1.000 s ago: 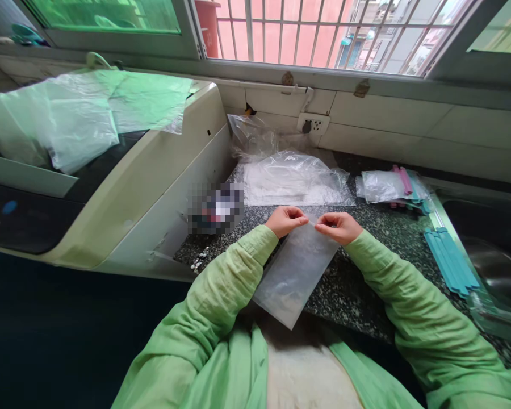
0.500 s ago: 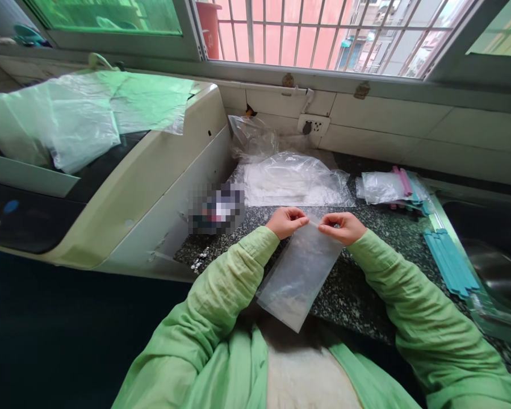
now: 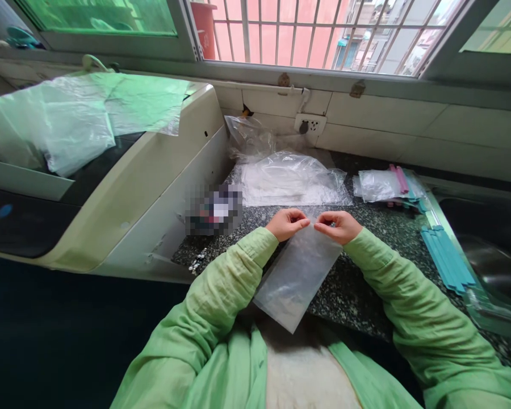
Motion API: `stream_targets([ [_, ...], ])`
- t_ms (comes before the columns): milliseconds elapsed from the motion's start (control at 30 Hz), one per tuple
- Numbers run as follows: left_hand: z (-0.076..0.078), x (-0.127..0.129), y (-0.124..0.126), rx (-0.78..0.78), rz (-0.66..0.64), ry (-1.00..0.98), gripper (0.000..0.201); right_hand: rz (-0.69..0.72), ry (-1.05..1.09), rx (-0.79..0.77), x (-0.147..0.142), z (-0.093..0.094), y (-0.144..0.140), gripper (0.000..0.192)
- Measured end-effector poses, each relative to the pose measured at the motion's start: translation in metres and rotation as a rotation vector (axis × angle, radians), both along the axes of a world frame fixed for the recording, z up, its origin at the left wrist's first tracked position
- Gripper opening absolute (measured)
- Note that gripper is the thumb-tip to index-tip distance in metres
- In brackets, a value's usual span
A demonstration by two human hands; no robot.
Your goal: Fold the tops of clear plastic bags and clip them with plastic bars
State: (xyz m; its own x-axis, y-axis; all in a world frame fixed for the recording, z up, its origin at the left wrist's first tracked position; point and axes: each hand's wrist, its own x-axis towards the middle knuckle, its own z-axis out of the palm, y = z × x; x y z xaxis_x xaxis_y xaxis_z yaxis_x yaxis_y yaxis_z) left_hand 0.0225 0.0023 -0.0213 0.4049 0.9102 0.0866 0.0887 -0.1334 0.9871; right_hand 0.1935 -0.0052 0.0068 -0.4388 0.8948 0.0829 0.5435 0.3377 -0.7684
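A translucent plastic bag [image 3: 296, 275] hangs tilted in front of me, its lower corner over the counter's front edge. My left hand [image 3: 287, 223] pinches its top edge between thumb and fingers. Close beside it, my right hand [image 3: 339, 226] pinches the same edge, the fingertips of both hands nearly meeting. Behind the hands lies a stack of clear plastic bags [image 3: 292, 180] on the counter. To the right, several teal strips [image 3: 447, 259] lie side by side near the sink.
Filled clear bags with pink and teal strips [image 3: 389, 186] lie at the back right, beside the sink [image 3: 489, 244]. A large cream-coloured machine [image 3: 153, 187] stands left, plastic sheets [image 3: 80, 122] on top. The speckled counter [image 3: 357, 295] runs below a wall socket [image 3: 310, 124].
My fingertips have come closer together along the bag's top edge. The bag stays in nearly the same place; the view has shifted slightly.
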Motion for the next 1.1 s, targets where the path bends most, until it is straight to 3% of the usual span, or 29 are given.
stream_targets([
  [300, -0.002, 0.0, 0.0, -0.011, -0.058, 0.031, 0.033, -0.068, 0.029, 0.001, 0.011, 0.008, 0.005, 0.033],
  [633, -0.004, 0.003, -0.002, 0.046, -0.097, 0.018, 0.025, -0.038, -0.007, 0.042, 0.01, 0.006, 0.007, 0.034],
  [1100, -0.01, 0.004, -0.001, 0.054, -0.147, 0.133, 0.032, -0.059, 0.012, 0.097, 0.012, 0.006, 0.009, 0.029],
])
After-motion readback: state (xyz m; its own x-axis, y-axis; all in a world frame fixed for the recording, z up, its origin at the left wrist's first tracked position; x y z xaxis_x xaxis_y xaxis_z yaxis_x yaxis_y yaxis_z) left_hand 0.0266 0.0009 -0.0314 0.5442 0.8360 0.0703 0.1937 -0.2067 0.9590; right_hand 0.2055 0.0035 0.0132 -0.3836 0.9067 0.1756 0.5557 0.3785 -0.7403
